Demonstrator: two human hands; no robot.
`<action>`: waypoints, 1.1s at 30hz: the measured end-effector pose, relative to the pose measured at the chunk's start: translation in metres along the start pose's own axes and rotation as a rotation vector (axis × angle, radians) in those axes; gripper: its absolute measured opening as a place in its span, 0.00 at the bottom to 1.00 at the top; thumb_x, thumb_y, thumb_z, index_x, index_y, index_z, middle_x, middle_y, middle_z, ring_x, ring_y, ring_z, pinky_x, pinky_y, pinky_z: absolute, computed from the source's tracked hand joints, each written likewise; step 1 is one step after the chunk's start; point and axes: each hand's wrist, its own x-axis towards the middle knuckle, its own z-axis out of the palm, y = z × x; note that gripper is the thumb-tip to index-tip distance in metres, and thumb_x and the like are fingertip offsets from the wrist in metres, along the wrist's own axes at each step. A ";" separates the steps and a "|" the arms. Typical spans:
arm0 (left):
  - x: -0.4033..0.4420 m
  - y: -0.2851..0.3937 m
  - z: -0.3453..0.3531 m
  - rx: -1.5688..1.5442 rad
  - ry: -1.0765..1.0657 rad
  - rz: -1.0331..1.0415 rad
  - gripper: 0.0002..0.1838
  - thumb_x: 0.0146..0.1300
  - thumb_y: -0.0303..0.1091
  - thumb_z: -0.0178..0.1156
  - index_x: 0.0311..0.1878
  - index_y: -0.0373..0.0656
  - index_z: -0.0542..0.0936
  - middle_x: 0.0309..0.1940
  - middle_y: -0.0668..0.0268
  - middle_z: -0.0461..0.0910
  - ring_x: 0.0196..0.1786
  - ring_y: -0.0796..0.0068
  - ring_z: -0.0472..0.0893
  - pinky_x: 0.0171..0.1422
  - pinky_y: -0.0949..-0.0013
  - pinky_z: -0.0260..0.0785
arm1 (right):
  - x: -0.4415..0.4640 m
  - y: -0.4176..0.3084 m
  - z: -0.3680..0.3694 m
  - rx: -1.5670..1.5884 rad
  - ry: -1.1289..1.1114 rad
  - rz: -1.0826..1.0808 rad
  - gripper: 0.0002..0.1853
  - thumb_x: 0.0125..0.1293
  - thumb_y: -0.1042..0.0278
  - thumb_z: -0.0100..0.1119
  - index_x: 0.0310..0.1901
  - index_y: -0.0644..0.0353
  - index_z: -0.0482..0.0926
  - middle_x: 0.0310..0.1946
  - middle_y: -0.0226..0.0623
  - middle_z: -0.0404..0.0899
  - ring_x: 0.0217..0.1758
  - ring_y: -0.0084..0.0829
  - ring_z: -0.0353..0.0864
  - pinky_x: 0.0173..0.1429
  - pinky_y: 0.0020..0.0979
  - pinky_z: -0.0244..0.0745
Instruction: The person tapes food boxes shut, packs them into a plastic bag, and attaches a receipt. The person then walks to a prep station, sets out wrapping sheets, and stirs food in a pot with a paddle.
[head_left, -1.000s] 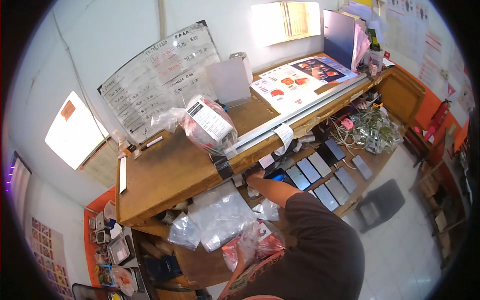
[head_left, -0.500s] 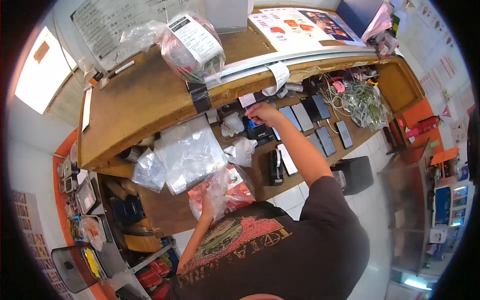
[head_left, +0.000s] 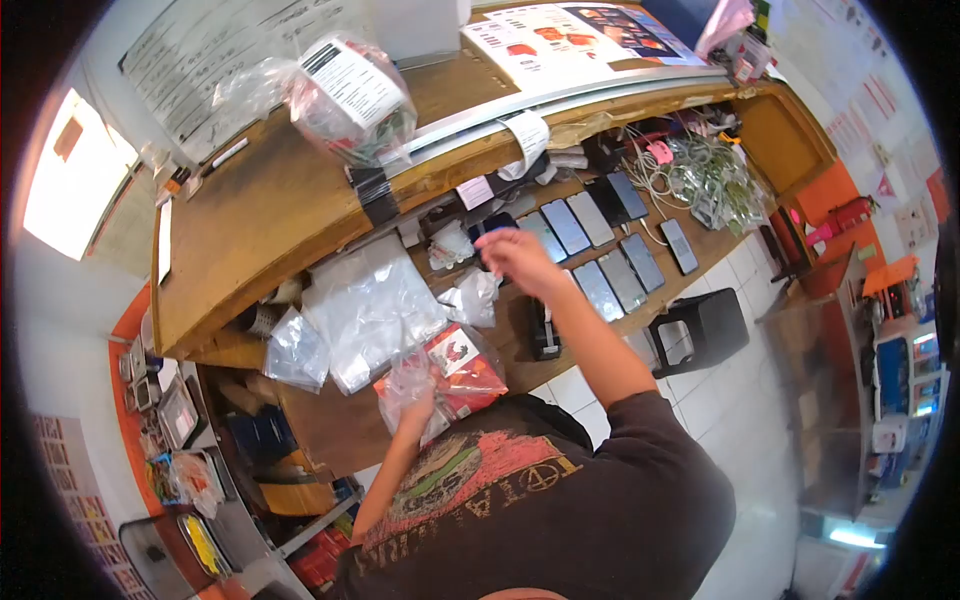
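Note:
A clear plastic bag [head_left: 408, 378] with a red printed box [head_left: 468, 378] inside lies at the front edge of the wooden desk. My left hand [head_left: 417, 408] is closed around the bag's gathered plastic, partly hidden by its folds. Over the desk is my right hand [head_left: 512, 258], fingers drawn together in a pinch; whatever they hold, if anything, is too small to make out. Close to its fingertips lies a small bag of white pieces [head_left: 452, 246], with a crumpled white plastic bag [head_left: 472, 296] just below. Flat clear plastic bags [head_left: 370, 300] are spread left of it.
Several phones [head_left: 567, 226] lie in rows to the right, near tangled cables [head_left: 650, 180]. A tied bag with a paper receipt [head_left: 352, 100] stands on the upper counter [head_left: 250, 220]. A black bin [head_left: 715, 325] is on the tiled floor, right of the desk.
My right hand has drawn back slightly toward me and left, away from the small items under the shelf. The left hand keeps hold of the bag. The view has shifted a little.

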 end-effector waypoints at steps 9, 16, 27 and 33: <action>-0.051 0.130 0.031 1.038 0.263 0.661 0.12 0.54 0.37 0.64 0.30 0.36 0.79 0.30 0.57 0.76 0.40 0.59 0.76 0.47 0.60 0.64 | -0.059 0.204 0.069 0.369 -0.263 -0.028 0.12 0.62 0.63 0.58 0.36 0.64 0.81 0.31 0.40 0.82 0.33 0.35 0.82 0.37 0.35 0.75; -0.034 0.113 -0.010 0.763 -0.194 0.493 0.08 0.56 0.31 0.65 0.32 0.34 0.81 0.28 0.57 0.81 0.29 0.64 0.81 0.33 0.57 0.71 | -0.070 0.177 0.093 -0.747 -0.022 -0.143 0.12 0.54 0.78 0.59 0.41 0.64 0.83 0.33 0.44 0.84 0.34 0.33 0.83 0.39 0.33 0.76; -0.027 0.097 -0.006 -0.054 -0.029 -0.246 0.17 0.59 0.28 0.66 0.49 0.36 0.75 0.35 0.64 0.80 0.26 0.75 0.78 0.26 0.71 0.75 | -0.092 0.176 0.091 -0.649 -0.304 -0.223 0.31 0.56 0.74 0.61 0.65 0.56 0.71 0.38 0.41 0.84 0.37 0.31 0.82 0.45 0.33 0.75; -0.033 0.091 -0.013 -0.196 0.061 -0.322 0.13 0.58 0.27 0.64 0.46 0.38 0.76 0.33 0.65 0.79 0.32 0.72 0.79 0.35 0.70 0.74 | -0.101 0.189 0.100 -0.499 -0.190 -0.233 0.22 0.53 0.72 0.66 0.52 0.62 0.79 0.33 0.39 0.83 0.36 0.25 0.80 0.44 0.32 0.74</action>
